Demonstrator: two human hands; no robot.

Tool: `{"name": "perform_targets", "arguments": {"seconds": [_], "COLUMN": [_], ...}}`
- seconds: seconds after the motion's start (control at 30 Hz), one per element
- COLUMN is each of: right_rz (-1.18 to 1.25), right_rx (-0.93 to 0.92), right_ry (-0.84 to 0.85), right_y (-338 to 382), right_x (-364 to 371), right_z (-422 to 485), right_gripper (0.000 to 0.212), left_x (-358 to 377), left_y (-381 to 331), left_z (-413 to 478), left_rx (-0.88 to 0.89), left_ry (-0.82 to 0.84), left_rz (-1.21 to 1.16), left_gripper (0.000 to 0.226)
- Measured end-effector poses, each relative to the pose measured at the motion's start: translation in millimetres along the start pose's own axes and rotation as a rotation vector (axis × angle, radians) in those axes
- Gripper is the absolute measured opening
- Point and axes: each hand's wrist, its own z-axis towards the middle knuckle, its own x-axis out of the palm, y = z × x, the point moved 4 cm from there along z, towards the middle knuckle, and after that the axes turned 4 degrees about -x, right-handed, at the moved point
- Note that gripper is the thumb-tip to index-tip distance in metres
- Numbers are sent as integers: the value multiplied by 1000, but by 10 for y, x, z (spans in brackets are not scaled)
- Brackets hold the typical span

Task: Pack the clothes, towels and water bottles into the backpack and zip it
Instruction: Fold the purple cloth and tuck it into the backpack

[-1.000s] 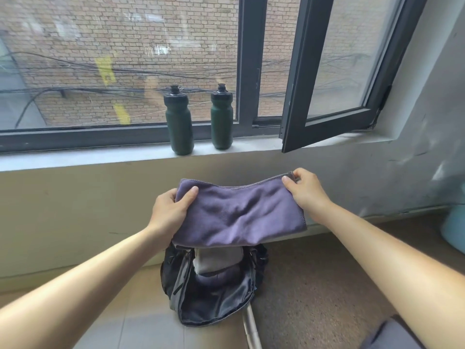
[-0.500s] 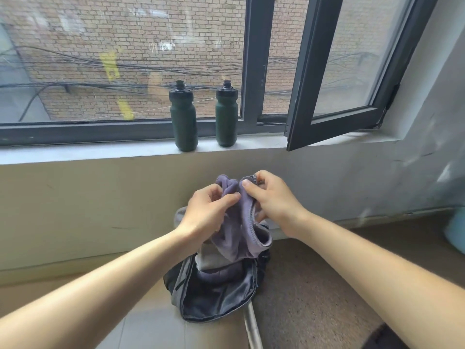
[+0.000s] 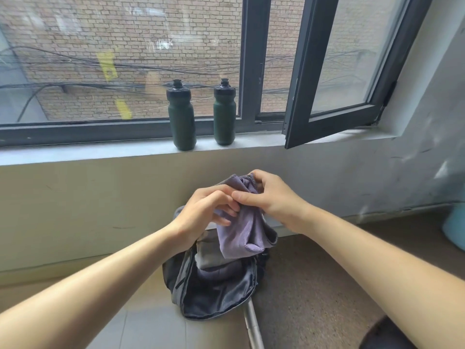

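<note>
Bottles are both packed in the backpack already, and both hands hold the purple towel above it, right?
Not quite. The head view shows both bottles standing on the windowsill, not in the backpack. The rest holds: the left hand and right hand hold the purple towel above the backpack.

Up on the window sill [image 3: 100, 152]: two dark green water bottles, both upright, side by side with a gap between. Left bottle [image 3: 181, 119] nearer the sill's front edge, right bottle [image 3: 224, 114] set further back toward the window frame. Down on the floor [image 3: 314, 285]: pale tile to the left, brown speckled surface to the right. Sitting at the foot of the wall, a black backpack [image 3: 219, 298], mouth wide open. Just beside its near right corner, a pale metal bar [image 3: 253, 323]. Far right, a light blue thing [image 3: 454, 227], cut off by the edge.
</note>
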Motion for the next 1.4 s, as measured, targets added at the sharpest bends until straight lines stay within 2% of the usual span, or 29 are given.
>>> {"name": "perform_targets", "arguments": {"seconds": [0.07,0.2,0.23,0.27,0.33,0.4,0.47,0.5,0.6,0.7,0.77,0.87,0.97,1.07,1.27,1.4], "right_rz": [46,239,321,395,500,529,447,386,225,76,-15,-106,-163,-149,95,181], "right_rx": [-5,75,101,119,134,157,192,208,217,188,168,160,176,209,364,395], "right_ry": [44,34,29,29,34,36,27,22,20,33,24,60,146,101,-51,-28], "right_y": [2,-9,-1,4,-7,-51,-120,-147,-161,-158,-140,-105,-96,-112,-181,-169], "right_x": [-26,-88,-114,-148,-218,-256,-246,-230,-187,-147,-123,-79,16,63,-20,-14], "right_z": [-2,30,37,49,70,82,86,83,46,15,9,-16,-53,-36,-4,-32], "right_gripper": [29,19,18,18,22,32,27,23,19,33,41,31,21,13,10,22], "left_x": [-75,-280,-342,-387,-444,-359,-232,-205,-184,-181,-226,-265,-243,-187,-29,43], "left_y": [17,117,178,217,285,311,301,303,265,257,256,204,124,78,-7,-45], "left_z": [16,63,88,99,116,97,49,48,76,88,87,74,41,22,-21,-68], "left_rx": [4,26,-1,-37,-135,-248,-310,-299,-210,-170,-132,-56,23,87,219,282], "left_ry": [-76,-332,-396,-440,-405,-180,-32,-47,-204,-294,-411,-533,-579,-547,-302,-232], "left_rz": [-61,6,51,70,14,-86,-109,-120,-147,-75,21,233,370,414,380,378], "left_gripper": [28,5,15,35,68,60,47,42,30,24,25,33,38,39,41,28]}}
